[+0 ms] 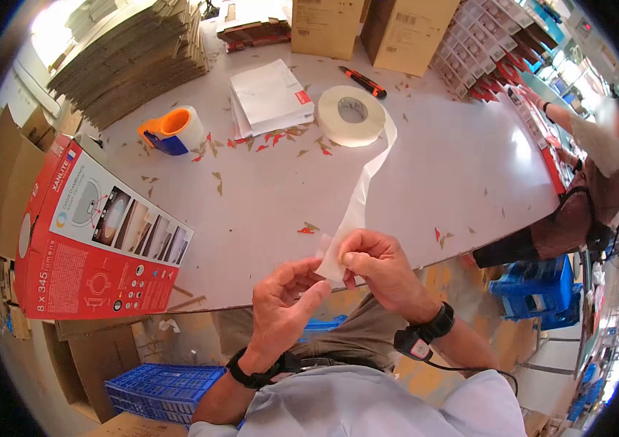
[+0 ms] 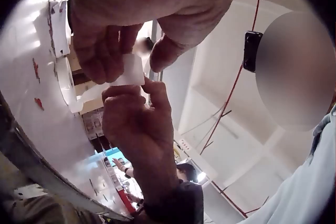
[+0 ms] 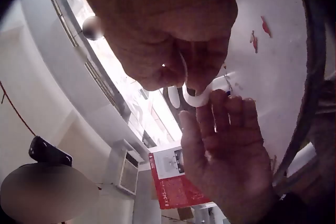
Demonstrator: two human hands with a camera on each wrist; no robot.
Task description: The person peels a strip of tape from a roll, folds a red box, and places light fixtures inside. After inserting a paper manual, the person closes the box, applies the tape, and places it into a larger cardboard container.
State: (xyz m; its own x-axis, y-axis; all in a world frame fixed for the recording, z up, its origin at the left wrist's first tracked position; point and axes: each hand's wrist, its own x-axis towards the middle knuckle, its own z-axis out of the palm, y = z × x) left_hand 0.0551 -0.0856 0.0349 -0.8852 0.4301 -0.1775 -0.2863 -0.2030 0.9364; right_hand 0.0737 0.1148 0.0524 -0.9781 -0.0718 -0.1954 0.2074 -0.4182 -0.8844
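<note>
Tape joins both hands here. The right hand (image 1: 379, 266) pinches the free end of a white tape strip (image 1: 359, 197) between thumb and forefinger. The left hand (image 1: 284, 306) comes up from below with its fingers nearly straight, their tips touching that same end; we see no closed grasp on that side. The 2 hands sit just off the near edge of the table (image 1: 462, 167), above our lap. From the pinch the strip's long axis runs away from us and a little to the right, across the tabletop to the tape roll (image 1: 352, 115). The roll lies flat, well apart from the hands, and the strip leaves it on its right side. The right hand is the nearer of the 2 to the roll, with the left just beside it on the side away from the roll. Just left of the roll we find a stack of white booklets (image 1: 271, 98), and farther left an orange tape dispenser (image 1: 172, 130). Just behind the roll lies an orange-and-black box cutter (image 1: 363, 82). Red paper scraps (image 1: 273, 138) litter the table near the roll's left. Well left of the roll and nearer to us, a red carton (image 1: 84, 240) lies at the table's corner. Well right of the roll, another person (image 1: 593, 175) stands at the table's far side.
</note>
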